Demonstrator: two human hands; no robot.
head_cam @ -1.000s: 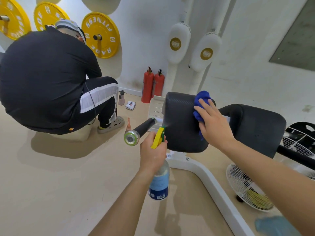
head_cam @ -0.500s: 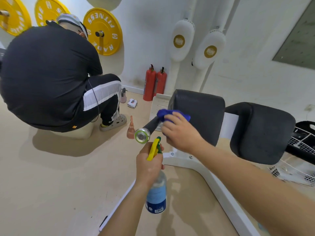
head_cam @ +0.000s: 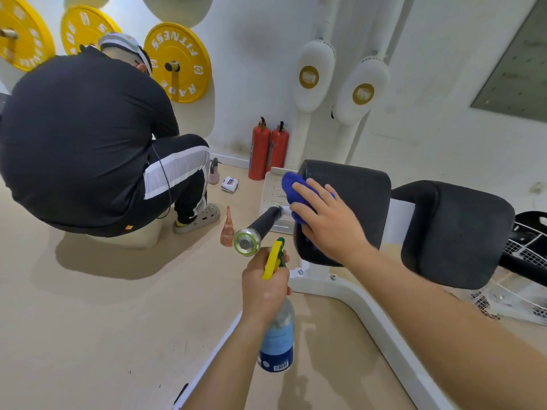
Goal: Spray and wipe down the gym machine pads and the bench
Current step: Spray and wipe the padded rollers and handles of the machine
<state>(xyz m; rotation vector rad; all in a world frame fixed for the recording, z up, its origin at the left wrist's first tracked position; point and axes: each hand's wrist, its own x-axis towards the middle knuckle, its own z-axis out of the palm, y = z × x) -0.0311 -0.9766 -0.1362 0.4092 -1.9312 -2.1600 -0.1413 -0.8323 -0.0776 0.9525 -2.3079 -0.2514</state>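
1. Pressed the blue cloth (head_cam: 291, 186) against the left end of the nearer black pad (head_cam: 355, 202) with the right hand (head_cam: 328, 223), fingers straight and spread, palm over the cloth's lower part.
2. Found that pad mounted on the white machine frame (head_cam: 370, 309), with a second black pad (head_cam: 455, 232) just beside it on the right.
3. Gripped the spray bottle (head_cam: 278, 341) in the left hand (head_cam: 263, 288), fingers curled round its neck under the yellow trigger, nozzle aimed at the nearer pad. Held the bottle clear of the floor, near the frame's bend.
4. Noted a black handle (head_cam: 260, 226) with a metal end cap jutting out between the bottle's head and the cloth, and a slotted white footplate (head_cam: 273, 190) behind it.
5. Looked down on a smooth beige floor (head_cam: 88, 321), lightly scuffed, with a small orange bottle (head_cam: 227, 229) upright and a white packet (head_cam: 230, 184) lying farther back.
6. Saw two red fire extinguishers (head_cam: 260, 149) upright at the floor's far edge, against a stained white wall (head_cam: 251, 69).
7. Made out yellow weight plates (head_cam: 177, 62) hung on that wall, and a person in black (head_cam: 83, 137) crouched on a low pale block, back turned.
8. Spotted a wire fan guard (head_cam: 518, 291) at the floor's right edge.
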